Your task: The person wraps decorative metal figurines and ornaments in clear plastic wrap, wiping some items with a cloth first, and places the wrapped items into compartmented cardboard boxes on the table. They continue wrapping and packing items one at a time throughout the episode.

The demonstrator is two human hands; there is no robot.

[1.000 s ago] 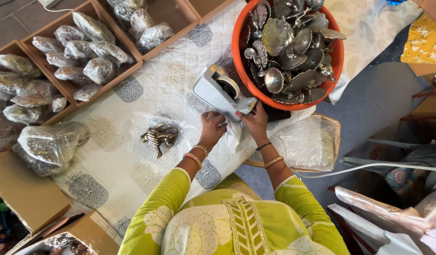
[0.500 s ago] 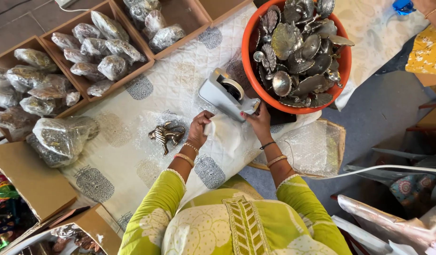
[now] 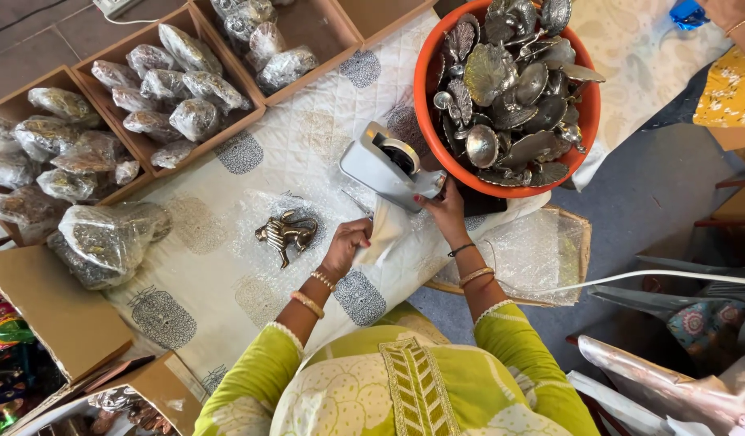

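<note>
On the quilted white cloth (image 3: 227,266), just in front of the orange tub (image 3: 586,121) of metal dishes, the grey tape dispenser (image 3: 386,165) sits under the right hand (image 3: 445,211), whose fingers press down on its near end. The left hand (image 3: 346,246) pinches a strip of tape (image 3: 385,230) drawn from the dispenser. A brass animal figure (image 3: 286,232) lies on bubble wrap just left of that hand.

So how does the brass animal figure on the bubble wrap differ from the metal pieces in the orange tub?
The brass animal figure is golden, while the metal pieces in the orange tub look dark silver-grey. The brass animal figure lies alone on clear bubble wrap; the pieces are heaped together. It is animal-shaped, whereas many of them look like shells or leaves. Both are shiny, unwrapped metal.
</note>
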